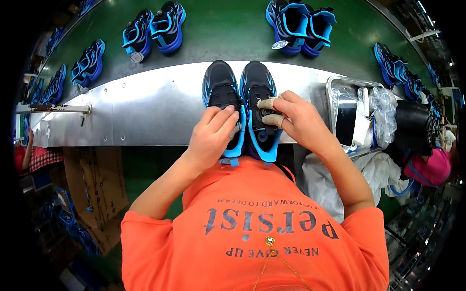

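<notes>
A pair of black sneakers with bright blue collars and soles stands side by side at the metal ledge in front of me, toes pointing away. On the left sneaker (220,77), my left hand (212,131) is closed round the tongue and collar, its thumb partly hidden inside the opening. My right hand (297,119) is at the lacing of the right sneaker (257,77). Its thumb and forefinger, both in pale finger covers, close on the dark laces (265,112). A round sticker shows on the insole of the right sneaker.
More sneaker pairs stand on the green conveyor (218,29) beyond the metal ledge (145,97). At right, a metal tray (330,104) holds a phone (345,116) and clear plastic bags (383,114). A metal bar (53,108) juts in at left. Cardboard (97,189) stands below the ledge.
</notes>
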A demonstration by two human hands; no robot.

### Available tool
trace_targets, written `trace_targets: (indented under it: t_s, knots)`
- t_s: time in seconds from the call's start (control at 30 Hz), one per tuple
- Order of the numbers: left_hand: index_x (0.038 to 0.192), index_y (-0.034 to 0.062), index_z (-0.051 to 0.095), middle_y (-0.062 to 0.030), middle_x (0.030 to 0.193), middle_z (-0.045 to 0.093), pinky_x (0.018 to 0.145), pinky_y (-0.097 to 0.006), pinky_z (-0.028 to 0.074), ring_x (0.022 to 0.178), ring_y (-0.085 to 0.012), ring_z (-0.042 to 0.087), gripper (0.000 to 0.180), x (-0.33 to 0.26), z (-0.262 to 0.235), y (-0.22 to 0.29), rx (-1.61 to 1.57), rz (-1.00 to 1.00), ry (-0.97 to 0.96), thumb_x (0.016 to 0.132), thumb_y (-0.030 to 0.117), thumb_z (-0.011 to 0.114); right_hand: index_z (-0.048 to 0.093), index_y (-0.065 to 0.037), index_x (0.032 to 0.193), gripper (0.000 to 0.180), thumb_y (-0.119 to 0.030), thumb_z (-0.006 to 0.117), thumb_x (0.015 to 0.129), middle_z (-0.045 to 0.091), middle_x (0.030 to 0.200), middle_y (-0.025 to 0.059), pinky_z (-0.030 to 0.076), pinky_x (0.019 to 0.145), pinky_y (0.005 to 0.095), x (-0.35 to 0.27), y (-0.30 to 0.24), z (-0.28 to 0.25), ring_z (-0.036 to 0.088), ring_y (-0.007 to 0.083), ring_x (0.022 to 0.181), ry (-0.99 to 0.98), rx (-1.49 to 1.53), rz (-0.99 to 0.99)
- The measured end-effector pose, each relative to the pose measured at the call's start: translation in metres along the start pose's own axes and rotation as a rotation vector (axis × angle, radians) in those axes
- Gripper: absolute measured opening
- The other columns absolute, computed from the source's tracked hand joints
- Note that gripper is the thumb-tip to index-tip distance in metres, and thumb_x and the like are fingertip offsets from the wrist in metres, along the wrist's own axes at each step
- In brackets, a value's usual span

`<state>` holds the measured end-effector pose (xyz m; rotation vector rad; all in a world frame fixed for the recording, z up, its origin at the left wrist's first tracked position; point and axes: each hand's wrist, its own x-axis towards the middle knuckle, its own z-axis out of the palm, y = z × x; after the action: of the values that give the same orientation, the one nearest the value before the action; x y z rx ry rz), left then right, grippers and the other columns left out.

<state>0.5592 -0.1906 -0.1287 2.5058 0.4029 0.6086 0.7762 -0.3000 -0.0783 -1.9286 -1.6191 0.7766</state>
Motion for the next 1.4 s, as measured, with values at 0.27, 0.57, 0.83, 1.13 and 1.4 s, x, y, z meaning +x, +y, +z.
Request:
trace_targets:
  t_s: [0.27,0.57,0.83,1.13,1.4]
  knots:
    - [0.111,0.0045,0.067,-0.0132,0.113,0.066,0.088,-0.039,0.050,0.097,-0.0315,0.061,0.034,0.009,-0.011,0.001,-0.177,-0.165,-0.042,0.077,-0.002,0.067,0.068,-0.012,0.111,0.028,-0.016,0.070,0.084,0.060,0.084,0.0105,0.050,0.071,0.0405,-0.003,0.011,0.004,0.060,0.0315,0.083,0.017,-0.110,-0.042]
    - [0.122,0.0005,0.059,-0.0151,0.121,0.059,0.088,-0.039,0.050,0.098,-0.0331,0.058,0.055,0.005,0.000,0.000,0.041,-0.092,-0.042,0.068,-0.005,0.068,0.062,-0.012,0.124,0.054,-0.014,0.077,0.072,0.062,0.107,0.0110,0.049,0.082,0.0403,-0.012,0.005,0.003,0.058,0.0314,0.095,0.026,-0.004,-0.165]
    - [0.120,0.0031,0.062,-0.0166,0.115,0.062,0.089,-0.041,0.051,0.103,-0.0364,0.061,0.056,0.008,0.006,0.002,-0.052,-0.148,0.018,0.065,-0.012,0.058,0.065,-0.007,0.118,0.050,-0.010,0.078,0.070,0.062,0.106,0.0111,0.051,0.080,0.0369,-0.019,0.005,0.033,0.060,0.0289,0.091,0.258,-0.164,-0.186]
    - [0.107,0.0042,0.067,-0.0116,0.102,0.063,0.073,-0.033,0.048,0.081,-0.0252,0.060,0.026,0.040,-0.017,0.005,-0.287,-0.483,-0.214,0.082,0.001,0.064,0.068,-0.015,0.122,0.038,-0.017,0.071,0.084,0.060,0.101,0.0136,0.049,0.082,0.0388,0.002,0.029,-0.011,0.058,0.0318,0.094,-0.216,0.410,-0.062]
    - [0.102,0.0032,0.066,-0.0047,0.092,0.056,0.066,-0.029,0.044,0.072,-0.0160,0.052,0.025,0.033,-0.007,-0.003,-0.530,-0.464,-0.172,0.078,-0.002,0.068,0.070,-0.013,0.098,0.024,-0.020,0.078,0.076,0.056,0.080,0.0100,0.049,0.070,0.0405,-0.001,0.024,-0.003,0.058,0.0304,0.080,0.133,-0.047,-0.037]
